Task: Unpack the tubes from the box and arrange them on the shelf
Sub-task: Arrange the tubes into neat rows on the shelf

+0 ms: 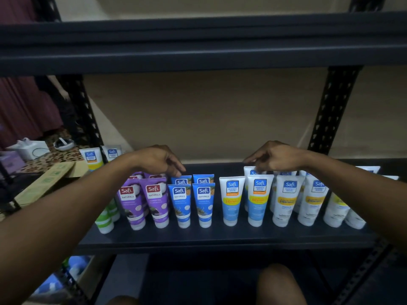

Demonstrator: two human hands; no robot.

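Here we judge the task nearly done: Safi tubes (232, 199) stand sorted on the shelf (220, 236), left hand (160, 160) on a rear blue tube (181, 180), right hand (275, 157) on a rear white tube (251, 171) (whether either grips, we cannot tell), cardboard box (47, 183) contents hidden.

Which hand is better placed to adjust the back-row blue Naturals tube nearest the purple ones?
Left. The left hand has its fingers at the top of that blue tube; the right hand is over the Perfect White tubes farther right.
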